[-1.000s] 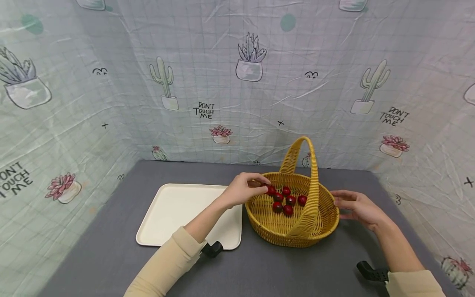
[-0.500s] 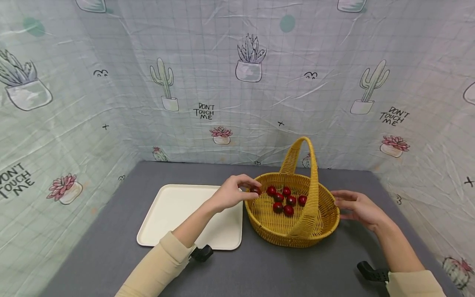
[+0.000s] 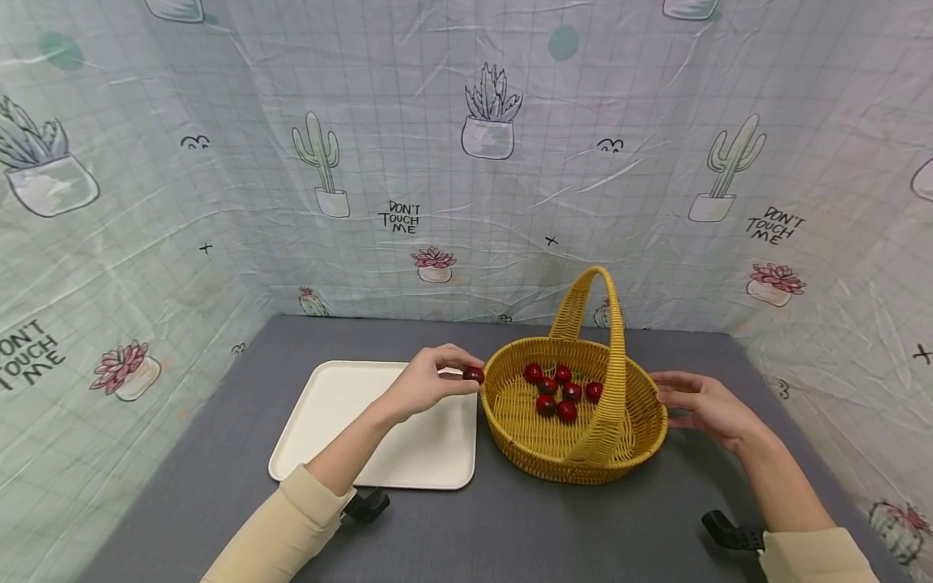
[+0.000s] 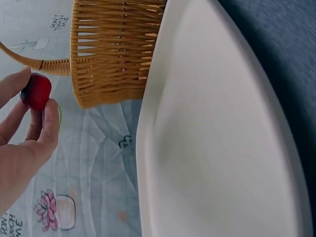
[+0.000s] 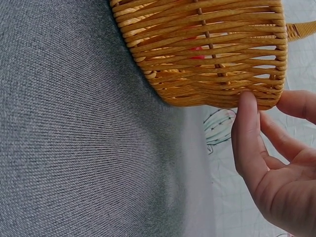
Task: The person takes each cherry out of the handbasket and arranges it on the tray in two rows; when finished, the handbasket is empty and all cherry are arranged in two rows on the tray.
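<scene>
My left hand (image 3: 430,380) pinches a dark red cherry (image 4: 37,92) between thumb and fingers; a bit of green stem (image 4: 59,117) shows behind the fingertips. In the head view this hand is over the right part of a cream tray (image 3: 350,429), just left of the basket's rim. The yellow wicker basket (image 3: 539,453) has a tall arched handle (image 3: 618,356). Several more red cherries (image 3: 566,411) lie inside it. At the basket's right end, my right hand (image 3: 710,411) touches the outer wall with its fingertips (image 5: 247,101), its fingers lightly bent.
Tray and basket stand side by side on a grey cloth-covered table (image 3: 525,534). Patterned sheets (image 3: 408,162) with cactus prints hang at the back and both sides. A black wrist mount (image 3: 367,505) sits under the left forearm, another mount (image 3: 731,533) by the right one.
My left hand has lifted a cherry out of the basket and moved left with it, past the rim to above the tray. The right hand has stayed at the basket's side.
</scene>
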A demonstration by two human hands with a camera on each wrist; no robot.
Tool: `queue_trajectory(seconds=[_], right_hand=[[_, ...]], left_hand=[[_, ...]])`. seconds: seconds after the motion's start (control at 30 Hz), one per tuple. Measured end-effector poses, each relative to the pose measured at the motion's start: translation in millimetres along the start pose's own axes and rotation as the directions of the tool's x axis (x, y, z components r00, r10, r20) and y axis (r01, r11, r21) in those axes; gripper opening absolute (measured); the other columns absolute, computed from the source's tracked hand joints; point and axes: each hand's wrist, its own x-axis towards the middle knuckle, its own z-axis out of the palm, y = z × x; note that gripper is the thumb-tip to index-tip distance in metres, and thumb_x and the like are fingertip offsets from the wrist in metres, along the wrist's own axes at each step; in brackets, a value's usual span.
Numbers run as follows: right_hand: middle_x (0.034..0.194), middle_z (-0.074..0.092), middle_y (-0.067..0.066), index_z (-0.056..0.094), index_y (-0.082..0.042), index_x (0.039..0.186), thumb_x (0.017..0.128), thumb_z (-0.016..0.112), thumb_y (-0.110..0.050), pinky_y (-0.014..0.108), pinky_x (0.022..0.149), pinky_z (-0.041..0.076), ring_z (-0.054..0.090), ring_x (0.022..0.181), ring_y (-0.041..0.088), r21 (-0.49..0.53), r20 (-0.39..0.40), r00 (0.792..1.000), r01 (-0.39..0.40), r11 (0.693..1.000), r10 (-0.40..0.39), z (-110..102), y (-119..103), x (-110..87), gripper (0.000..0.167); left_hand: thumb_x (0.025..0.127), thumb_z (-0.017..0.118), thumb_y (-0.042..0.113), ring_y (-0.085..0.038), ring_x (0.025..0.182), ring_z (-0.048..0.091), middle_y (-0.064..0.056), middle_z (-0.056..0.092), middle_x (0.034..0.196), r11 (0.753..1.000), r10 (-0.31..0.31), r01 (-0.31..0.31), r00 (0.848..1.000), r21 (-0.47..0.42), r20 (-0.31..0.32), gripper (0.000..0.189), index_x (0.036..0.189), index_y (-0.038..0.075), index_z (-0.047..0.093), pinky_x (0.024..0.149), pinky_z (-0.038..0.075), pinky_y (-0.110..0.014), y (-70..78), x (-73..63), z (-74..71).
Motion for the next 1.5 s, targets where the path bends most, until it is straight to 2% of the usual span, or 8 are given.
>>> queue_trajectory(seconds=[0.27,0.53,0.8,1.03,1.27,1.5], right_hand=[[0.155,0.032,0.034,0.03,0.011,0.155,0.106,0.059,-0.021,0.048,0.09,0.056,0.06,0.113,0.009,0.0,0.009,1.0,0.009,1.0,-0.009,0,-2,-1.0,0.065],[0.154,0.033,0.033,0.03,0.011,0.155,0.106,0.06,-0.021,0.048,0.091,0.056,0.06,0.114,0.01,-0.001,0.01,1.0,0.003,1.0,-0.003,-1,-2,-0.6,0.065],[0.155,0.032,0.035,0.029,0.011,0.155,0.107,0.059,-0.021,0.047,0.09,0.056,0.061,0.115,0.013,-0.002,0.008,1.0,0.011,1.0,-0.011,0,0,-1.2,0.065],[0.154,0.033,0.034,0.03,0.011,0.155,0.107,0.059,-0.021,0.047,0.091,0.056,0.062,0.113,0.011,0.004,0.008,1.0,0.016,1.0,-0.016,0,-1,-1.4,0.064],[0.154,0.033,0.034,0.03,0.011,0.155,0.107,0.059,-0.021,0.047,0.091,0.056,0.061,0.113,0.01,-0.001,0.009,1.0,0.016,1.0,-0.016,0,-2,-1.6,0.065],[0.154,0.033,0.034,0.03,0.011,0.154,0.107,0.059,-0.021,0.047,0.091,0.056,0.062,0.113,0.01,-0.002,0.008,1.0,0.02,1.0,-0.02,0,-2,-2.5,0.064]], left_hand=[[0.091,0.078,0.003,-0.027,0.112,0.067,-0.012,0.065,0.121,0.997,-0.055,0.053,0.998,-0.058,-0.03,0.031,0.122,0.003,0.073,0.089,0.057,-0.036,-12.0,-11.5,-13.0],[0.087,0.082,0.006,-0.025,0.108,0.068,-0.008,0.072,0.112,0.988,-0.135,0.141,0.988,0.069,-0.079,0.038,0.123,-0.001,0.071,0.086,0.056,-0.034,-23.3,-18.3,-21.8],[0.082,0.085,0.003,-0.02,0.104,0.067,-0.003,0.073,0.107,0.97,-0.146,0.158,0.986,0.185,-0.077,0.04,0.12,-0.001,0.073,0.085,0.053,-0.034,-33.7,-20.5,-25.4],[0.082,0.084,-0.002,-0.023,0.103,0.067,-0.006,0.072,0.108,0.962,-0.142,0.148,0.989,0.229,-0.04,0.036,0.116,-0.003,0.074,0.084,0.055,-0.034,-38.8,-21.7,-25.5],[0.081,0.083,-0.007,-0.02,0.096,0.069,-0.007,0.072,0.106,0.943,-0.153,0.146,0.988,0.3,0.0,0.034,0.114,-0.004,0.074,0.084,0.056,-0.034,-43.8,-18.8,-26.0],[0.077,0.087,-0.004,-0.017,0.09,0.069,-0.006,0.071,0.104,0.919,-0.161,0.152,0.987,0.363,-0.008,0.036,0.11,-0.002,0.075,0.079,0.056,-0.031,-48.2,-12.5,-22.4]])
